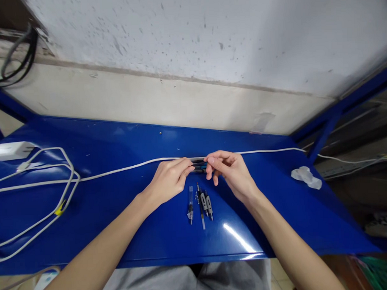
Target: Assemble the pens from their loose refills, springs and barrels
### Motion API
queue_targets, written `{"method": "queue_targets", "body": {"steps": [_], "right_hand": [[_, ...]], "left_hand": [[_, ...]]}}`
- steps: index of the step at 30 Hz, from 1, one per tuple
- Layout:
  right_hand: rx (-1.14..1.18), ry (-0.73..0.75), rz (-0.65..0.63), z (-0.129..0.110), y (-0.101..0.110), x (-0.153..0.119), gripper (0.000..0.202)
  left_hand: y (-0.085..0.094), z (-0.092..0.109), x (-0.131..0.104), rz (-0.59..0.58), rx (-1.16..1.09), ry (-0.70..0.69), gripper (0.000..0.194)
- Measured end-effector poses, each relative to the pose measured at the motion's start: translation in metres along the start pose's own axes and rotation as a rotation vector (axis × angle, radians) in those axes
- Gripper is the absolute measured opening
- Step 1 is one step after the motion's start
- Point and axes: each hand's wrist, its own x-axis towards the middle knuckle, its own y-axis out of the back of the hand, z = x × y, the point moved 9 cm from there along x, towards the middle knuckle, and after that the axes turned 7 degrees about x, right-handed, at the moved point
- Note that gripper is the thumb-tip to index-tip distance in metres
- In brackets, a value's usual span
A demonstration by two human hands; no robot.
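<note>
Over the middle of the blue shelf, my left hand (170, 178) is closed on the left ends of several dark, thin pens (199, 167) lying sideways. My right hand (230, 171) is at their right end, thumb and index finger pinched together at the grey upper one, its other fingers loosely curled. Nearer to me lie a clear pen barrel (191, 202), two grey-and-black grip pieces (208, 203) with pointed metal tips, a thin refill (201, 212) and tiny parts that look like springs.
A white cable (131, 167) runs across the shelf (136, 244) behind my hands and loops at the left, near a white adapter (12, 150). Crumpled translucent plastic (306, 177) lies at the right. A wall (179, 94) stands behind.
</note>
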Motion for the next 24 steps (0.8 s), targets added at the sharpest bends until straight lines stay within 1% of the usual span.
{"method": "queue_targets", "body": {"steps": [2, 4, 5, 6, 7, 10, 11, 12, 13, 16, 18, 20, 24], "right_hand": [[0.070, -0.009, 0.012, 0.004, 0.000, 0.000, 0.024], [0.075, -0.010, -0.013, 0.006, -0.003, 0.000, 0.026], [0.057, 0.013, -0.009, 0.003, -0.003, -0.001, 0.026], [0.038, 0.058, 0.022, -0.002, 0.000, -0.001, 0.025], [0.025, 0.121, 0.081, -0.009, 0.006, -0.002, 0.024], [0.028, 0.317, 0.318, -0.030, 0.028, -0.010, 0.022], [0.019, 0.340, 0.356, -0.032, 0.032, -0.012, 0.024], [-0.012, 0.332, 0.353, -0.032, 0.032, -0.011, 0.027], [-0.065, 0.299, 0.311, -0.030, 0.028, -0.009, 0.031], [-0.302, 0.146, 0.059, -0.012, 0.000, -0.004, 0.037], [-0.422, 0.089, -0.066, -0.001, -0.015, -0.006, 0.039], [-0.476, 0.074, -0.109, 0.004, -0.022, -0.007, 0.039], [-0.501, 0.085, -0.129, 0.006, -0.024, -0.008, 0.036]], "left_hand": [[0.001, 0.000, -0.001, 0.015, -0.009, 0.003, 0.018], [0.001, 0.000, -0.001, 0.014, -0.018, 0.009, 0.017], [0.001, 0.000, -0.001, 0.013, -0.022, 0.010, 0.016], [0.001, 0.002, -0.001, 0.010, -0.023, 0.010, 0.015], [0.001, 0.003, -0.001, 0.006, -0.018, 0.011, 0.014], [0.002, 0.006, -0.001, -0.001, 0.036, 0.040, 0.014], [0.002, 0.007, 0.000, -0.005, 0.060, 0.058, 0.013], [0.002, 0.006, 0.000, -0.011, 0.081, 0.081, 0.013], [0.002, 0.005, 0.000, -0.021, 0.098, 0.110, 0.013], [-0.002, -0.002, 0.001, -0.088, 0.114, 0.209, 0.011], [-0.006, -0.007, 0.000, -0.150, 0.108, 0.264, 0.012], [-0.009, -0.010, 0.000, -0.204, 0.101, 0.297, 0.015], [-0.013, -0.013, -0.001, -0.266, 0.091, 0.342, 0.016]]}}
